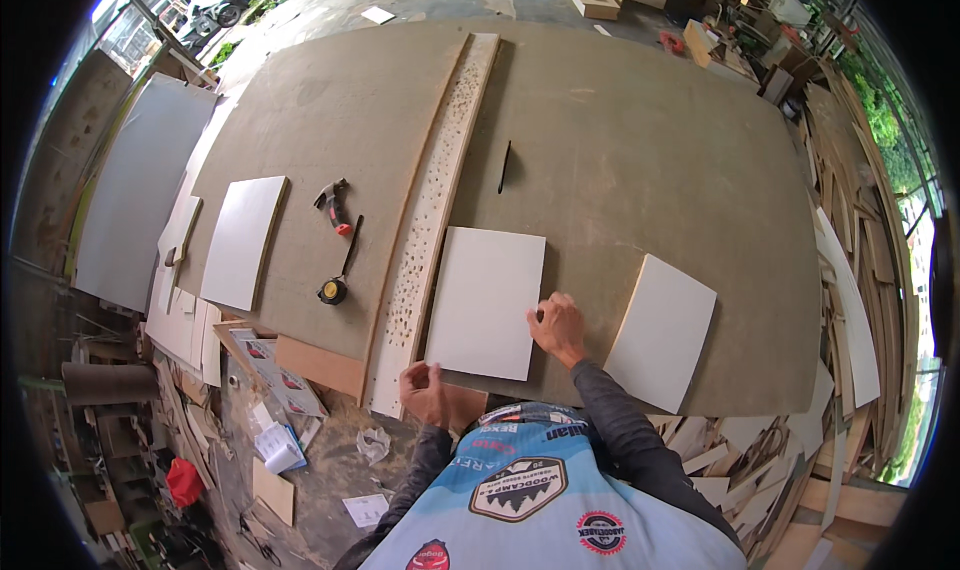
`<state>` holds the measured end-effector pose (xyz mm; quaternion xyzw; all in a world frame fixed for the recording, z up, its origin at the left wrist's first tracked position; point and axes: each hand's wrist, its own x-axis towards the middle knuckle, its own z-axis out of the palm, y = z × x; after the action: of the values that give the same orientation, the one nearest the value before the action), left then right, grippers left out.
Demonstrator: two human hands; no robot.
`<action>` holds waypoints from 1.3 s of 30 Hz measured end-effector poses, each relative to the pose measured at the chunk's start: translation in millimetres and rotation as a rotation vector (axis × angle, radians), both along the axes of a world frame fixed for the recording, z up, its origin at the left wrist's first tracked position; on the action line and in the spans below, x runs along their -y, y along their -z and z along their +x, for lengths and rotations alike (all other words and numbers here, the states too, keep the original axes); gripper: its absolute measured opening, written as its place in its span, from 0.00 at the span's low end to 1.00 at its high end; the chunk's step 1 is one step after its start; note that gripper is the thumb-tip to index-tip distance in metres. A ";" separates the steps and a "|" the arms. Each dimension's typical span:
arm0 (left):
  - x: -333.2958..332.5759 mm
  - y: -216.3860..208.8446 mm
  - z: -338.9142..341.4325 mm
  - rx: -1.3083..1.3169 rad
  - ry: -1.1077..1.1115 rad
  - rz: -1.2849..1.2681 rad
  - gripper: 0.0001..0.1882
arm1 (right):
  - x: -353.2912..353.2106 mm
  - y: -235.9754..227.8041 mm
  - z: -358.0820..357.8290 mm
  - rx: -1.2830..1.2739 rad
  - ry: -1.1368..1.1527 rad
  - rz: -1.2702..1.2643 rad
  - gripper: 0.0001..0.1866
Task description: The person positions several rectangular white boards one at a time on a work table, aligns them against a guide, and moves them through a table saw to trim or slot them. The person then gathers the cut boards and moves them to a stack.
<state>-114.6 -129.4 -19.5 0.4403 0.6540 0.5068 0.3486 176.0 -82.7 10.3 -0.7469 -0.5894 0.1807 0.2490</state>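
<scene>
As mid panel is lying by strip, L hand & R hand are sitting half-curled nr panel; grip unclear.

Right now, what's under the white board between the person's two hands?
The brown tabletop shows past the far and right edges of the white board. The part straight underneath is covered, so I can't tell if anything is hiding there.

White board beside holed strip — right hand at edge, left hand near corner.
</scene>
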 end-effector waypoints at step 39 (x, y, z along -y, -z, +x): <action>24.9 -34.0 23.6 -0.513 0.483 -0.098 0.44 | -149.7 2.6 -19.5 0.205 -0.312 -0.031 0.09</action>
<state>-91.0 -154.3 14.5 0.6780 0.6208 0.2508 0.3034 156.4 67.0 7.7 -0.6649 -0.7174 0.1493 0.1450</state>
